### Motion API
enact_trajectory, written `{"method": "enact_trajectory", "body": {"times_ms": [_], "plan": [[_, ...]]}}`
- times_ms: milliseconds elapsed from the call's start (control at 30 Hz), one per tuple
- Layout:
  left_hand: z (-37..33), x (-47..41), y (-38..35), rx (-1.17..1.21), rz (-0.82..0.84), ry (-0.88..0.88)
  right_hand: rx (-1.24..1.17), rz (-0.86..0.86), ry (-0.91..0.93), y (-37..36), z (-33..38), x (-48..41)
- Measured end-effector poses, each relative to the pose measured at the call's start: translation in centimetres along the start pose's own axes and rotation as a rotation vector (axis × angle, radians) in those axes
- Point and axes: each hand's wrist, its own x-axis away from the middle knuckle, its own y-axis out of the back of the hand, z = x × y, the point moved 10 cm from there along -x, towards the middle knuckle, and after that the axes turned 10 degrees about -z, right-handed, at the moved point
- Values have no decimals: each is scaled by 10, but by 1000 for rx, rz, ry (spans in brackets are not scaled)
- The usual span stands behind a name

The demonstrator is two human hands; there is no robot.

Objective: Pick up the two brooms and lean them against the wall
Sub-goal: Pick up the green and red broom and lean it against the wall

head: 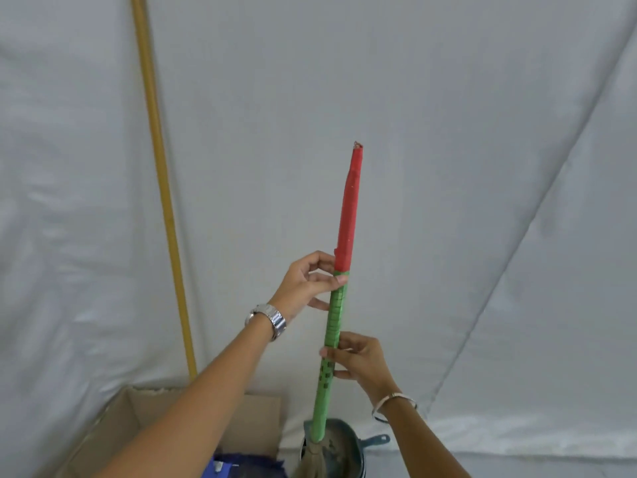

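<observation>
A broom with a red-and-green handle [348,215] stands nearly upright in front of the white sheet-covered wall [448,132], its straw head low at the frame's bottom. My left hand [310,281], with a silver watch on the wrist, pinches the handle where red meets green. My right hand [358,360], with a bangle on the wrist, grips the green part lower down. A second broom's long yellow handle [162,188] leans against the wall on the left; its head is hidden behind a cardboard box.
An open cardboard box [144,419] sits at the lower left with blue material [241,467] beside it. A teal dustpan [348,446] lies on the floor behind the broom's straw head.
</observation>
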Motion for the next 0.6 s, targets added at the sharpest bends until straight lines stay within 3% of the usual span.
{"method": "enact_trajectory", "body": {"times_ms": [300,600], "plan": [[-151,2,80,-77,-136,-212,29,132,197,-69,149,13],[-172,4,206,-30,-269,-217,72,155,426,-185,215,13]]}}
